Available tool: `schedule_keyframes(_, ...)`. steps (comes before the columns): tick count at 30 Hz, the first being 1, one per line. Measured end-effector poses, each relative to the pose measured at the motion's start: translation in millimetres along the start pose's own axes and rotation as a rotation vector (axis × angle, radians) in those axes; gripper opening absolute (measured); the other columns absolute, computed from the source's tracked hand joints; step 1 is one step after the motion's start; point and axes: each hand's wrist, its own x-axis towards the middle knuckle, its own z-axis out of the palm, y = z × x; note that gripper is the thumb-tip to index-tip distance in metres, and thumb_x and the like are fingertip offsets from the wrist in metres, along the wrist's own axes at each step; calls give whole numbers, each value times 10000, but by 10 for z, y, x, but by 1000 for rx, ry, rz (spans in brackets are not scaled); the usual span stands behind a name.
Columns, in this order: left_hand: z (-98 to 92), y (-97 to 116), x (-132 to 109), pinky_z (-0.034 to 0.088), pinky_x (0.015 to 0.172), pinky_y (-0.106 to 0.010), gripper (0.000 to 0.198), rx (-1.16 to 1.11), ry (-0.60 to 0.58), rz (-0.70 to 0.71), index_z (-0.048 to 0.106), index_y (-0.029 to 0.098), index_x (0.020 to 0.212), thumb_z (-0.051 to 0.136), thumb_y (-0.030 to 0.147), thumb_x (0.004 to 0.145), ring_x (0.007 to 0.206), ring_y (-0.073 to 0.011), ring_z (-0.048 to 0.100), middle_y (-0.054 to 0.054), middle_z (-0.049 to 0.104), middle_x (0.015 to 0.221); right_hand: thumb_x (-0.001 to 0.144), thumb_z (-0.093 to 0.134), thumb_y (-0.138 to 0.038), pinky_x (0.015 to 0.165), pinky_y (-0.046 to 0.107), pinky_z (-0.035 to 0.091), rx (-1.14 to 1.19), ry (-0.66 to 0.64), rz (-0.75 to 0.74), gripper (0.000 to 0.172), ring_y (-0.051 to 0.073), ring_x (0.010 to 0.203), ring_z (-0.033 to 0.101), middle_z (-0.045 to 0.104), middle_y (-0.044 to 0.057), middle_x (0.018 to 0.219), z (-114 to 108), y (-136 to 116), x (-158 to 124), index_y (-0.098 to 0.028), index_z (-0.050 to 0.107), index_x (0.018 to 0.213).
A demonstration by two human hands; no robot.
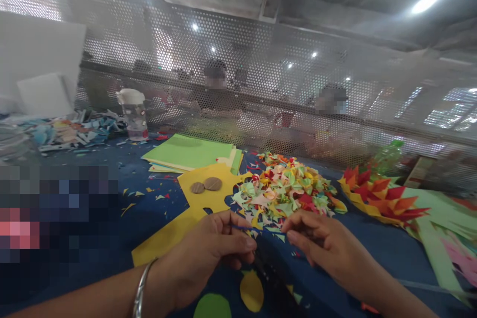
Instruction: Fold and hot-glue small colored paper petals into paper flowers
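Observation:
My left hand, with a silver bangle at the wrist, is closed in a pinch on one end of a thin blue strand. The fingertips of my right hand pinch its other end. The strand is stretched almost level between them; whether it is string or a narrow strip I cannot tell. Below the hands lie a yellow paper oval and a green paper oval. A dark, blurred shape sits beneath the strand, its kind unclear. Yellow paper with cut-out holes lies beside my left hand.
Behind the hands is a heap of paper scraps. Two brown ovals rest on yellow paper. Around them are a green paper stack, orange-red paper petals, a clear bottle and a green-capped bottle. A perforated screen stands behind.

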Motion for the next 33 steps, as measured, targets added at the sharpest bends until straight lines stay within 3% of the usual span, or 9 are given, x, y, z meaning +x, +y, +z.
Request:
schedule_keyframes(9,10,40,-29,372,583,-221,291,36,-31,13,582,175,876,784,223,673,621,-109,596,29,653,672,933,530,-321,566,250,455,-101,54,-89,131,130,629,556,623,5,782,-24,-15,-24,-222,610,901)
schedule_keyframes(12,21,46,-40,407,604,-239,231,22,-22,19,622,158,791,727,361,755,650,-139,640,-21,695,713,919,545,-296,612,266,465,-133,68,-121,105,144,678,577,641,9,801,-37,-28,-22,-224,614,889)
schedule_keyframes(16,22,40,-37,449,602,-274,376,1,25,10,656,148,778,612,519,827,660,-195,686,-87,739,714,912,547,-277,625,266,456,-149,64,-141,95,144,694,571,635,6,796,-43,-34,-37,-223,615,874)
schedule_keyframes(23,19,89,-21,476,610,-247,264,119,-81,97,599,161,680,702,374,796,585,-137,659,-63,744,674,918,540,-284,615,254,451,-132,56,-138,105,135,683,555,607,-2,774,-39,-57,-70,-226,614,869)
schedule_keyframes(33,10,123,-55,459,589,-243,195,250,-193,227,596,196,878,698,342,800,553,-119,618,0,674,623,912,549,-294,548,229,434,-79,33,-124,108,121,631,529,599,-2,767,-22,-72,-79,-232,620,860)
